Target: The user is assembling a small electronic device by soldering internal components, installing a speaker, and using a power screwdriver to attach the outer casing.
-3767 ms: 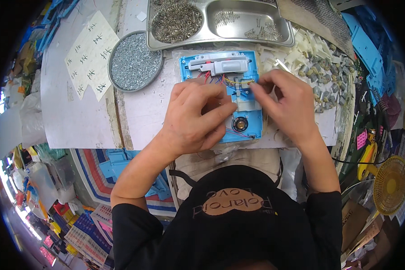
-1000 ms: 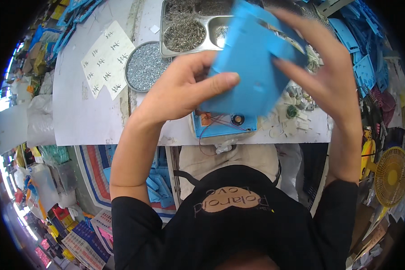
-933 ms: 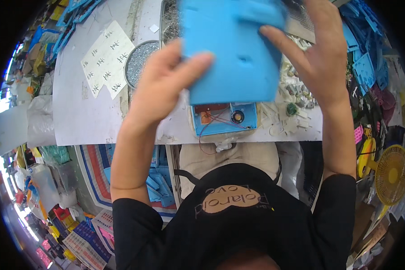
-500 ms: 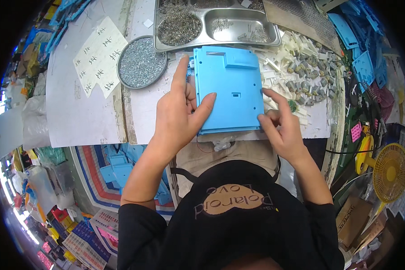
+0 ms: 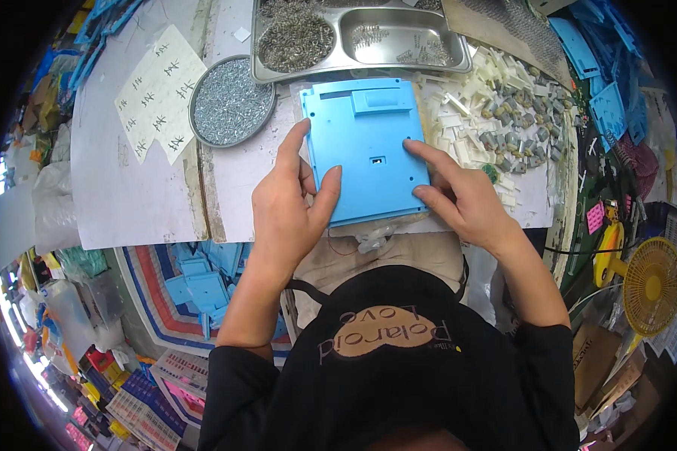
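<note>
A flat blue plastic housing [image 5: 365,180] lies face up at the table's front edge, with a raised block near its far end, a small slot in the middle and little holes along the sides. Along its left edge my left hand [image 5: 289,195] grips it, thumb on top and index finger by the far left corner. My right hand [image 5: 462,192] holds the opposite side, thumb and index finger on the right edge. Crumpled clear plastic [image 5: 376,237] shows beneath the near edge. The underside of the housing is hidden.
Left of the housing stands a round dish of small screws [image 5: 233,101]. A metal tray with springs [image 5: 399,41] sits behind. White plastic parts and small motors [image 5: 511,120] are heaped to the right. Below left, a striped bag [image 5: 147,293] holds blue pieces; a yellow fan [image 5: 652,287] stands right.
The blue housing has shifted left and tilted slightly, and it now lies flatter. Both hands moved left with it, and my left index finger has come down to its edge.
</note>
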`<control>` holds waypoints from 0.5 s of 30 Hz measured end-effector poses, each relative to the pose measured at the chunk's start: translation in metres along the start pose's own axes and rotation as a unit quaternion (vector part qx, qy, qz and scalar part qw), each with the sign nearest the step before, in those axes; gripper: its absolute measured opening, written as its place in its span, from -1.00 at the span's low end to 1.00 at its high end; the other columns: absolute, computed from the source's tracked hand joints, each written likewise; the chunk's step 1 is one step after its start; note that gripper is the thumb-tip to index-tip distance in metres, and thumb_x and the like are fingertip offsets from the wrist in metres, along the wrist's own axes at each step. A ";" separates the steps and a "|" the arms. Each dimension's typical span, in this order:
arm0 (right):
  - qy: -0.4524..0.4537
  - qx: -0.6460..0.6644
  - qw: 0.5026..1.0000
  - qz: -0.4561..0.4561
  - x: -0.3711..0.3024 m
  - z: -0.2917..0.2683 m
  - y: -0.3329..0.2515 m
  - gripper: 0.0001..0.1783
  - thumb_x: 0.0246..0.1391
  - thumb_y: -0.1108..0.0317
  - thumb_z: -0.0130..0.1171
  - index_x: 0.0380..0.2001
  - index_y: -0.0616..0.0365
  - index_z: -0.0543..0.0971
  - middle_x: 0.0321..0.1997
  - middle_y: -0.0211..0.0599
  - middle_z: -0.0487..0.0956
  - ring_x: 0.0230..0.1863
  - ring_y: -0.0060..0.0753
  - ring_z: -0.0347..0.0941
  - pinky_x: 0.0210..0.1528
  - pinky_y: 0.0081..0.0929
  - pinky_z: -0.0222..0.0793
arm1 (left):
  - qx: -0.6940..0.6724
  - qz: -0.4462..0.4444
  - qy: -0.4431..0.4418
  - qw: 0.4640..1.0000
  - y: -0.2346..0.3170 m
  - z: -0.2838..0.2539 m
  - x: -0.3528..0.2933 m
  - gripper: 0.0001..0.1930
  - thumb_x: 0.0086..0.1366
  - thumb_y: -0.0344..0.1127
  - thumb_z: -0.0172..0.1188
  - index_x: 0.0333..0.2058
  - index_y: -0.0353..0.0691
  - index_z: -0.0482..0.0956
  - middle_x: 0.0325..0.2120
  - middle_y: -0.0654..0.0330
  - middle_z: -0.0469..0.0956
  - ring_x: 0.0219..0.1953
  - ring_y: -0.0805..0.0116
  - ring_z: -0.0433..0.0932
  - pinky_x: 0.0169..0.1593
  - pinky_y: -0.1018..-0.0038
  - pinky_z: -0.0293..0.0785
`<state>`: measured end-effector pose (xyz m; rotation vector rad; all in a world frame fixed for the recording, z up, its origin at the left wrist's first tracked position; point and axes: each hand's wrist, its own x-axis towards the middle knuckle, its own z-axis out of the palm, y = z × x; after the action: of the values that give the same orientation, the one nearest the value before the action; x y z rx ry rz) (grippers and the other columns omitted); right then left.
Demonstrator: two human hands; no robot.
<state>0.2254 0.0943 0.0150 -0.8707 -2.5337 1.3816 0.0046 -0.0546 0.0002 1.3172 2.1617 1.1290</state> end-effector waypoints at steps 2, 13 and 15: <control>-0.039 -0.001 0.999 0.017 0.001 -0.008 -0.006 -0.27 0.19 0.22 0.34 0.42 -0.18 0.37 -0.59 -0.21 0.52 -0.58 -0.11 0.49 -0.41 -0.29 0.42 | 0.026 -0.014 -0.005 1.000 0.000 0.000 -0.005 -0.34 0.27 -0.33 0.36 0.32 -0.32 0.36 -0.63 0.30 0.31 -0.59 0.50 0.33 -0.46 0.52 0.29; -0.054 -0.281 0.957 -0.040 0.009 -0.016 -0.017 -0.19 0.08 -0.02 0.41 0.41 -0.37 0.39 -0.62 -0.07 0.52 -0.55 0.08 0.53 -0.44 -0.16 0.43 | -0.007 -0.065 -0.115 0.991 -0.003 -0.012 0.003 -0.35 0.32 -0.19 0.34 0.27 -0.38 0.34 -0.53 0.07 0.50 -0.47 0.15 0.52 -0.33 0.31 0.45; -0.074 -0.336 0.937 -0.056 0.010 -0.023 -0.025 -0.19 0.06 -0.02 0.41 0.40 -0.28 0.41 -0.60 -0.09 0.55 -0.55 0.06 0.54 -0.43 -0.16 0.44 | -0.096 -0.067 -0.180 0.977 -0.010 -0.032 0.019 -0.49 0.32 -0.25 0.35 0.16 -0.40 0.50 -0.57 0.22 0.38 -0.52 0.42 0.39 -0.39 0.47 0.36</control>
<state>0.2149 0.1059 0.0471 -0.6961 -3.1692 0.5440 -0.0317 -0.0544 0.0135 1.1686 1.8013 0.9370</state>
